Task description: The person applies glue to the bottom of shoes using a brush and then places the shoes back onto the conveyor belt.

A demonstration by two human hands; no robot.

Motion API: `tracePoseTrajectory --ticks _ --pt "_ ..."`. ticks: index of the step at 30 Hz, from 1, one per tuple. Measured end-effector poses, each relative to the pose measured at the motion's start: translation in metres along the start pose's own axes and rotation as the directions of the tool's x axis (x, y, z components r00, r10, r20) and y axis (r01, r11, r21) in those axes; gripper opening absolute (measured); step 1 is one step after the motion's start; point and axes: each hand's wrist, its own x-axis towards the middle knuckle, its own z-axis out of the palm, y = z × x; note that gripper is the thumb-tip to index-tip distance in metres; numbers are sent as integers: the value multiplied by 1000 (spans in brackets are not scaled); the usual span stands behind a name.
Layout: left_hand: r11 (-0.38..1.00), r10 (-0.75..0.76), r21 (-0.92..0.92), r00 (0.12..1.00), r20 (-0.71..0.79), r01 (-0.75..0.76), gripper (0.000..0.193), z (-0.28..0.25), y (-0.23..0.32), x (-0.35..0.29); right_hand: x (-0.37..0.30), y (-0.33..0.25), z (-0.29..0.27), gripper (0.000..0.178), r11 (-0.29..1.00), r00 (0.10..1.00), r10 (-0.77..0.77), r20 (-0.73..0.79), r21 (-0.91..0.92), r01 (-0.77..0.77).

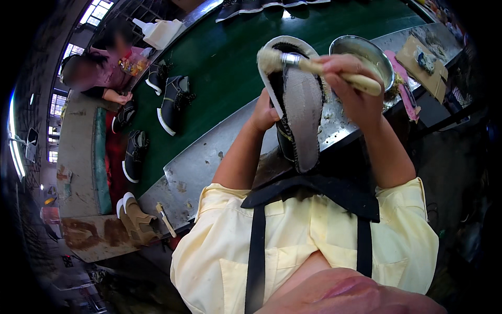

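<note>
Black shoe (303,110) in the left grip (264,112), cream-handled brush (291,60) in the right grip (358,94). Holds the shoe with flat grey underside up, over the metal edge of the counter (201,157), broad end pointing away and the other end toward the chest. Pinches the shoe at the left side with the left grip, thumb on the pale rim (267,82); cannot tell how the fingers behind are set. Wraps the right grip round the brush handle, tilted slightly down to the right. Lays the pale bristles (270,60) at the rim's upper left.

Has just to the right, partly behind the right grip, a metal bowl (385,62); beyond it, a pink strip (401,86) and a piece of cardboard (438,74). Has to the left, well apart, several dark shoes with white soles (173,102) on the green surface (225,89), and nearer, brown boots (137,217) beside a second brush (166,220). Faces more dark footwear (261,7) at the far edge. Shares the far left with a co-worker in pink (109,78), one hand near a dark shoe, and with a white plastic container (162,33). Wears a pale yellow shirt (298,240) under black straps (255,251).
</note>
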Motion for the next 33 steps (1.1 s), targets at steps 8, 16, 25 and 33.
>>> tracePoseTrajectory --ticks 8,16,25,33 --pt "993 -12 119 999 -42 17 94 -27 -18 -11 7 14 10 16 996 991 37 -127 -82 -47" --pt "972 50 232 997 -59 -35 79 -21 -10 -11 1 -18 6 18 992 980 85 178 -111 -66" --pt "974 50 227 994 -102 -25 58 -36 -22 -20 -4 -56 -5 25 987 891 148 429 -5 -162" --pt "985 23 173 990 -142 2 74 -18 5 -13 4 -49 8 33 964 957 5 290 -256 73"
